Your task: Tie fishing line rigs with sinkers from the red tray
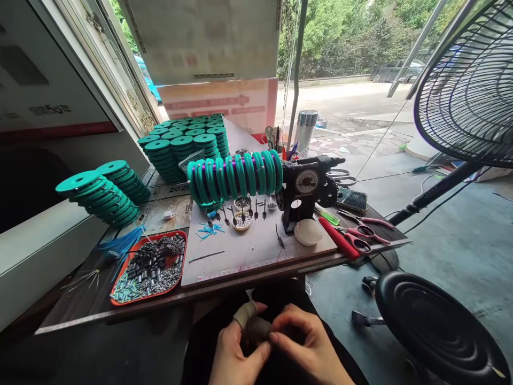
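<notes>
My left hand [238, 345] and my right hand [306, 339] meet low over my dark-clothed lap, in front of the table edge. A pale beige wrap covers one finger of the left hand. Between the two hands sits a dull grey-brown shape [257, 329]; I cannot tell whether it is a held piece or a covered finger. Both hands are closed, thumbs pinched inward, with what they pinch hidden. Beyond them, a row of green ring spools [236, 176] lies sideways on a black hand-cranked winder [306, 184]. Several dark weights [243, 214] hang below on threads.
On the left, a red tray [184, 262] holds small metal parts beside stacked green spools [100, 195]. Red-handled scissors [363, 232] and pliers [371, 220] lie near the right table corner. A black fan base [436, 326] and fan [473, 85] stand at right.
</notes>
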A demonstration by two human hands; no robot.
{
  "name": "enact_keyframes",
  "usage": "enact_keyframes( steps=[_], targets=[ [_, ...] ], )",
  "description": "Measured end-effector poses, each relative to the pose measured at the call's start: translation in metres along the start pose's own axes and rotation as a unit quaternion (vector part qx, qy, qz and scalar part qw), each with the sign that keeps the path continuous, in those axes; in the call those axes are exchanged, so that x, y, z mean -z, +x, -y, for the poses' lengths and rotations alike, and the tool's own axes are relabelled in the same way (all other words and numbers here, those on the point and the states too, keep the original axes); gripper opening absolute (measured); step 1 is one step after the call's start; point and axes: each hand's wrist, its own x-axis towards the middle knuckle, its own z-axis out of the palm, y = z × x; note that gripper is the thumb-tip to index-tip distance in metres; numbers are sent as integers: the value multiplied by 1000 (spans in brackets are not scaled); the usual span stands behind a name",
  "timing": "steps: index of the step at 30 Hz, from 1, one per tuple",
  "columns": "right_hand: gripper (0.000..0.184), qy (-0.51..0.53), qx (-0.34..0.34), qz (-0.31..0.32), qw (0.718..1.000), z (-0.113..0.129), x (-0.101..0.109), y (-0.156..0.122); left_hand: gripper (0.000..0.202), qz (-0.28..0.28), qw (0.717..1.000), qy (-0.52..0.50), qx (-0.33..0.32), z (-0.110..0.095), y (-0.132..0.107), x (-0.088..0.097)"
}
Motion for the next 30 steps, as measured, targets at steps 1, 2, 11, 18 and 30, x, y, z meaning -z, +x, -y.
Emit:
enact_keyframes(
  steps=[1,2,11,18,30],
  targets=[
    [30,-1,3,1,1000,-1,0,0,36,7,1000,-4,7,-1,0,0],
    [31,-3,5,4,1000,-1,0,0,34,11,1000,-10,13,-3,-1,-1],
    [23,-142,108,65,982,9,-3,0,30,12,997,-58,42,-8,-8,4],
    [13,-211,213,108,948,22,-8,6,33,5,995,-85,53,-5,-16,10],
    [25,-126,101,102,982,15,-19,-1,32,-70,997,-36,20,3,-24,20]
  ],
)
